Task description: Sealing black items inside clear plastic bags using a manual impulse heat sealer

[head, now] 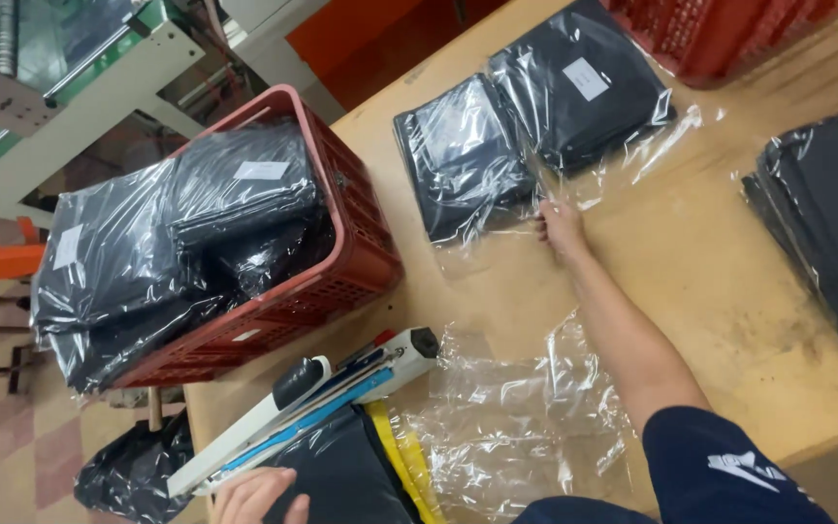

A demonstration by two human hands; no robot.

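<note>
The right hand (562, 229) is stretched far forward over the wooden tabletop (691, 262). Its fingers (545, 215) are pressed together and pinch the loose clear edge of a plastic bag that holds a folded black garment (463, 155). This bagged garment lies flat on the tabletop, just in front of the hand, and it overlaps a little with a second bagged black garment (579, 82) that carries a white label and lies further away to the right.

The left hand (252, 495) is at the bottom edge of the view. It rests on a dark bagged piece (341, 475) that lies under the long white and blue heat sealer (312, 408). Only part of this hand shows, so I cannot tell if its fingers are spread or closed.

Between the two hands, an empty clear plastic bag (516, 408) lies crumpled on the tabletop, beside a yellow strip (402, 456). On the left, a red plastic crate (341, 243) stands at the tabletop edge, full of bagged black garments. A stack of dark bagged pieces (826, 213) lies at the right edge, and another red crate (720, 34) is at the top.
</note>
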